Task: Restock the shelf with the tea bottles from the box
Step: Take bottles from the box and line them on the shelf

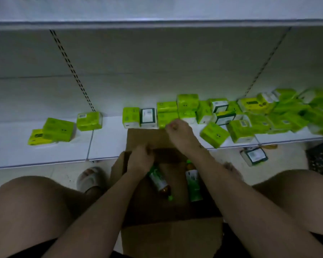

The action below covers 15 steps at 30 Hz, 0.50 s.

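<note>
Two tea bottles (159,182) lie flat in the open box (168,237), lower centre of frame. Your left hand (141,159) pinches the far flap back, clearing access; your right hand (177,132), loosely curled, empty, hovers above it near the shelf (108,144).

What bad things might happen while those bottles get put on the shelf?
The far box flap lies over the shelf edge, so a lifted tea bottle might catch on it. The green packs are heaped loosely and could be knocked off; one pack already lies on the floor.
</note>
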Available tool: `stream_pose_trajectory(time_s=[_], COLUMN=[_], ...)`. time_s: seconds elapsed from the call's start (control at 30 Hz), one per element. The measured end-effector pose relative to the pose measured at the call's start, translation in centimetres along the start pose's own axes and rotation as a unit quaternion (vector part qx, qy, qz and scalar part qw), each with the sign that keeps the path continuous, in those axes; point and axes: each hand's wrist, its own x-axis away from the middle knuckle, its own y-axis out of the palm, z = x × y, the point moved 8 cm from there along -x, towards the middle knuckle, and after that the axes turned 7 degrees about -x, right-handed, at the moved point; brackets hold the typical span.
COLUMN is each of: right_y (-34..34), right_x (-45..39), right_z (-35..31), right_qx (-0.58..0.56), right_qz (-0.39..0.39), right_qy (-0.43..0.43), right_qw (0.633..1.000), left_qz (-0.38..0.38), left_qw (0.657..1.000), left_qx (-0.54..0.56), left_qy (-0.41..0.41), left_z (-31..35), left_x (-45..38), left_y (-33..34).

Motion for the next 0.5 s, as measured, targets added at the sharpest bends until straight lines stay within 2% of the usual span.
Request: stream_pose_trajectory(time_s=[0.07, 0.23, 0.37, 0.43, 0.5], right_y=[0.2, 0.0, 1.8, 3.1, 4.6], right_x=[0.4, 2.0, 1.9, 1.6, 1.7], right_z=[7.4, 22.5, 29.1, 31.8, 34.0], right_qx=[0.037, 0.086, 0.124, 0.161, 0.139], right_qz=[-0.026, -0.068, -0.078, -0.077, -0.060], right_qy=[0.069, 0.274, 0.305, 0.310, 0.343], right_qw=[0.997, 0.956, 0.941, 0.934, 0.927], left_qz=[-0.080, -0.183, -0.260, -0.286, -0.305], left_qw=[0.996, 0.976, 0.945, 0.913, 0.871], left_qx=[-0.030, -0.120, -0.196, -0.274, -0.349], left_qy=[-0.001, 0.008, 0.044, 0.098, 0.162], left_z=[-2.1, -6.3, -8.0, -8.2, -8.7], left_x=[0.4, -0.9, -3.2, -4.3, -5.2], left_y=[4.4, 12.0, 18.3, 21.3, 24.0])
